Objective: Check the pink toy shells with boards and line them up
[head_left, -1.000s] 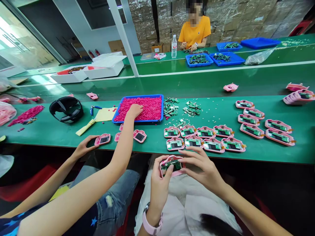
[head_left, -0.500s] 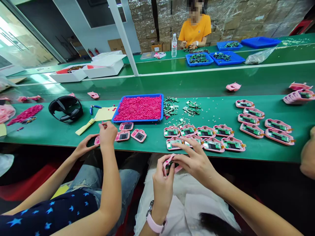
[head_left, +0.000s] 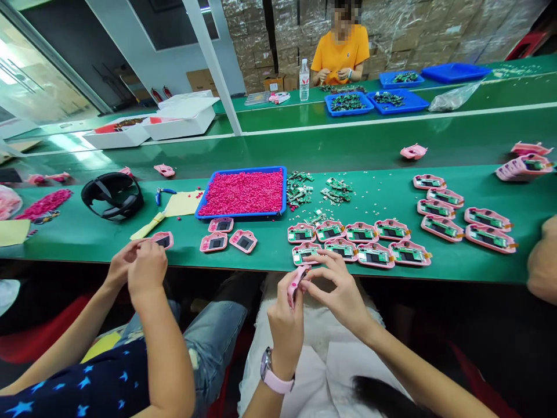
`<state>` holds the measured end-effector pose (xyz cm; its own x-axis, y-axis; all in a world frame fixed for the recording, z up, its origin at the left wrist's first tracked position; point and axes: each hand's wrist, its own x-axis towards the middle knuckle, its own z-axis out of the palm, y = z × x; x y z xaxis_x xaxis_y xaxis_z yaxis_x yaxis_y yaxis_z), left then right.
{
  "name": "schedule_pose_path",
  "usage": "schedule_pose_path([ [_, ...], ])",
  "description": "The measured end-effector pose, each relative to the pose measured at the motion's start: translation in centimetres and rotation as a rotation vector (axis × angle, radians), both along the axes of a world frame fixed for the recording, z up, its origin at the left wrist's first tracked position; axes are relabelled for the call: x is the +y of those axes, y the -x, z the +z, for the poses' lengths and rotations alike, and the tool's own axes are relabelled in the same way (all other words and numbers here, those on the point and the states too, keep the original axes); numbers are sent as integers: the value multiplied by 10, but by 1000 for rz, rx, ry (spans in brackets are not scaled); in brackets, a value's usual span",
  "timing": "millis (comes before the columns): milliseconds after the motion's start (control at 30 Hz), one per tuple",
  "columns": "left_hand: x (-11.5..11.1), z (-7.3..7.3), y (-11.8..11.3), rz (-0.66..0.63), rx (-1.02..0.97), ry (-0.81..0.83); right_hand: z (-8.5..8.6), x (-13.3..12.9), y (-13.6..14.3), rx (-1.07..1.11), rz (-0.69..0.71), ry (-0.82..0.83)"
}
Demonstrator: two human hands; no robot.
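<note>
My left hand, with a pink-strapped watch on its wrist, holds a pink plastic case tilted on edge above my lap. A small round pink button shows on the case's side. At the case's right edge, the thumb and forefinger of my right hand pinch together, the other fingers raised; whether a small part lies between them is hidden. On the table just beyond stand two rows of pink case halves fitted with green circuit boards and dark screens.
A blue tray heaped with pink buttons stands beside loose circuit boards. More cases lie to the right. At left, a co-worker's hands handle another pink case near a black headset. Another person sits across.
The case in my left hand has turned, so its side with the button faces me. My right-hand fingers have drawn closer together. The co-worker's hands moved left, and a case lies beside them.
</note>
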<state>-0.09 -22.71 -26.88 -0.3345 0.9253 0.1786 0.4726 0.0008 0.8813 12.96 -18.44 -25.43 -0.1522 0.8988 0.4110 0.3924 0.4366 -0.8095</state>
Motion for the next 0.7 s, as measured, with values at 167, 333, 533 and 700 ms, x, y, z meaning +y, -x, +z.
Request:
schedule_pose_path([
  [167, 12, 14, 15, 143, -74, 37, 15, -10, -26, -50, -103, -87],
  [333, 15, 24, 20, 131, -350, 84, 27, -3, -71, -177, -396, -350],
  [533, 16, 19, 13, 73, -480, 146, 0, 78, -112, -336, -511, -340],
  [700, 13, 14, 12, 82, -500, 168, -8, 113, -122, -438, -485, -34],
])
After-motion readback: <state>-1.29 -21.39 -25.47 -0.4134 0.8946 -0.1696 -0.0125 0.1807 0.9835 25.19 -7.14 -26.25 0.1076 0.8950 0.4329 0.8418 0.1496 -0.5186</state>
